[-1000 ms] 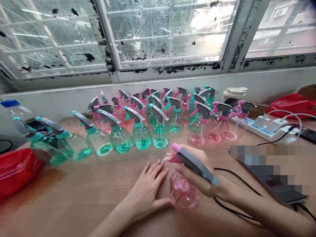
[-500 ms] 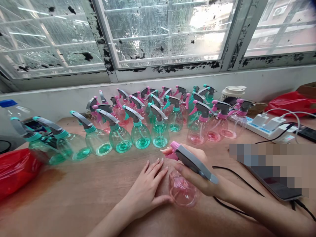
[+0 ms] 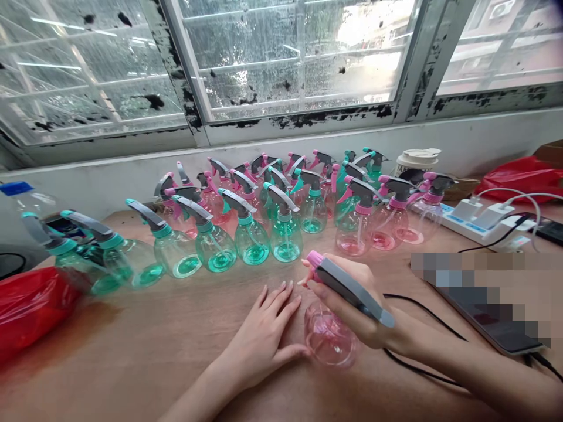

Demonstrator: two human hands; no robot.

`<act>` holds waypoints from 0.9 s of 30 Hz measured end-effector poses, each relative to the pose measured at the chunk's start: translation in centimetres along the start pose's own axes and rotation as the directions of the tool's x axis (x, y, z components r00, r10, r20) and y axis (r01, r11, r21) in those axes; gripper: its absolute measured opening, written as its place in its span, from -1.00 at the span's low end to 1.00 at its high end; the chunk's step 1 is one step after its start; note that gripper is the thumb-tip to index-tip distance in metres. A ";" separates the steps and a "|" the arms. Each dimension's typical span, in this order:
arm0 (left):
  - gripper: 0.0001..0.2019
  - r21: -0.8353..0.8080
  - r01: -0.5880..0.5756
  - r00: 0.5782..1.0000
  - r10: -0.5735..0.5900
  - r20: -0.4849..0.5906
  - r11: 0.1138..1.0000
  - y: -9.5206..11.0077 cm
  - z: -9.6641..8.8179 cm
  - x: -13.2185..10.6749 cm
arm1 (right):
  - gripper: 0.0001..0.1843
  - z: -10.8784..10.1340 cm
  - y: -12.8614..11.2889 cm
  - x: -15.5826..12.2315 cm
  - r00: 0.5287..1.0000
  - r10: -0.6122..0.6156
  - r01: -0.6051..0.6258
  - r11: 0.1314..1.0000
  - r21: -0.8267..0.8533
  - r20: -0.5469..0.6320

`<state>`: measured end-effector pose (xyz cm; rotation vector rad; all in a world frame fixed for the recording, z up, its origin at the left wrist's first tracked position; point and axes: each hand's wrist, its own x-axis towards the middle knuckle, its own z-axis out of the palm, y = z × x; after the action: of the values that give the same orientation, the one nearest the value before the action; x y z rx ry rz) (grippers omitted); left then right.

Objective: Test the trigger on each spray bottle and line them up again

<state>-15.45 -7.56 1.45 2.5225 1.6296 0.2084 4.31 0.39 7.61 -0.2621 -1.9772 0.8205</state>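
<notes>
My right hand [image 3: 352,293] is closed around the neck and trigger of a pink spray bottle [image 3: 332,346] with a grey-topped head. Its clear pink body shows below my fingers, low over or on the table; I cannot tell whether the base touches. My left hand [image 3: 264,334] lies flat on the wooden table [image 3: 176,351] with fingers spread, its thumb tip close beside the bottle. Beyond my hands stand green spray bottles [image 3: 255,243] in a row, and pink spray bottles [image 3: 354,234] to the right of them.
More spray bottles crowd behind, near the window wall. A power strip [image 3: 475,228] with white chargers, a lidded cup [image 3: 416,161] and a phone [image 3: 484,319] with black cables are at the right. Red plastic bags [image 3: 35,302] lie at the left edge and far right.
My right hand and the pink spray bottle have shifted slightly to the right, and the fingers at the trigger have curled further in. My left hand stays flat.
</notes>
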 end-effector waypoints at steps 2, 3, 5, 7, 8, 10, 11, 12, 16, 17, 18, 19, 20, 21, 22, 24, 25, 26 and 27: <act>-0.23 0.006 0.006 1.000 -0.006 0.010 1.000 0.0 0.1 0.0 | -0.86 0.0 0.2 -0.2 1.000 -0.019 0.019 1.000 -0.012 -0.005; -0.23 0.008 0.010 1.000 -0.010 0.011 1.000 -0.1 0.1 0.0 | -0.86 0.1 0.3 -0.2 1.000 -0.026 0.026 0.999 -0.021 -0.008; -0.24 0.008 0.016 1.000 -0.016 0.008 1.000 -0.1 0.2 0.0 | -0.87 0.1 0.3 -0.3 0.999 -0.033 0.032 0.999 -0.035 -0.021; -0.25 0.005 0.017 1.000 -0.017 0.003 1.000 -0.1 0.2 0.0 | -0.87 0.1 0.2 -0.3 0.998 -0.040 0.039 0.998 -0.046 -0.038; -0.25 0.003 0.017 1.000 -0.017 0.000 1.000 -0.1 0.2 0.0 | -0.88 0.1 0.1 -0.3 0.998 -0.044 0.041 0.998 -0.050 -0.047; -0.26 -0.004 0.018 1.000 -0.018 -0.005 1.000 0.0 0.1 0.0 | -0.90 0.1 -0.1 -0.2 0.998 -0.032 0.029 0.998 -0.047 -0.049; -0.27 -0.008 0.021 1.000 -0.021 -0.007 1.000 0.1 0.0 0.0 | -0.91 0.1 -0.2 -0.2 0.999 -0.013 0.011 0.999 -0.043 -0.043; -0.27 -0.011 0.026 1.000 -0.026 -0.007 1.000 0.2 0.0 0.0 | -0.92 0.1 -0.2 -0.1 0.999 0.011 -0.012 0.999 -0.036 -0.036; -0.29 -0.014 0.034 0.999 -0.034 -0.004 0.999 0.4 -0.2 0.0 | -0.85 0.1 0.1 -0.3 0.997 0.074 -0.074 0.997 -0.013 0.001; -0.30 -0.012 0.031 1.000 -0.031 -0.005 0.999 0.5 -0.2 0.0 | -0.80 0.0 0.3 -0.3 0.997 0.078 -0.078 0.997 -0.004 0.010; -0.31 -0.011 0.028 1.000 -0.028 -0.007 1.000 0.5 -0.2 0.0 | -0.74 0.0 0.4 -0.4 0.996 0.084 -0.084 0.996 0.007 0.021; -0.31 -0.008 0.026 1.000 -0.026 -0.008 1.000 0.5 -0.2 0.0 | -0.69 0.0 0.5 -0.5 0.995 0.092 -0.092 0.996 0.020 0.033; -0.30 -0.004 0.026 1.000 -0.026 -0.009 1.000 0.5 -0.1 -0.1 | -0.65 0.0 0.5 -0.5 0.994 0.100 -0.102 0.994 0.034 0.040; -0.28 0.000 0.025 1.000 -0.025 -0.009 1.000 0.4 -0.1 -0.1 | -0.61 0.0 0.5 -0.6 0.993 0.108 -0.110 0.993 0.046 0.044; -0.26 0.003 0.026 1.000 -0.026 -0.007 1.000 0.4 0.0 -0.1 | -0.58 -0.1 0.5 -0.6 0.992 0.117 -0.120 0.991 0.053 0.044; -0.24 0.010 0.027 1.000 -0.027 -0.007 1.000 0.3 0.1 -0.1 | -0.57 -0.2 0.3 -0.7 0.988 0.148 -0.150 0.988 0.044 0.046; -0.24 0.013 0.026 1.000 -0.026 -0.008 1.000 0.3 0.1 -0.1 | -0.58 -0.3 0.3 -0.8 0.985 0.167 -0.169 0.985 0.029 0.046; -0.25 0.016 0.026 1.000 -0.026 -0.009 1.000 0.3 0.1 -0.1 | -0.59 -0.4 0.2 -1.0 0.981 0.190 -0.191 0.982 0.010 0.048; -0.26 0.019 0.026 1.000 -0.026 -0.011 0.999 0.2 0.2 -0.1 | -0.58 -0.5 0.2 -1.1 0.975 0.214 -0.214 0.977 -0.012 0.054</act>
<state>-15.26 -7.79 1.30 2.5170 1.6757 0.2047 5.28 0.22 6.86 -0.4669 -2.0264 0.9677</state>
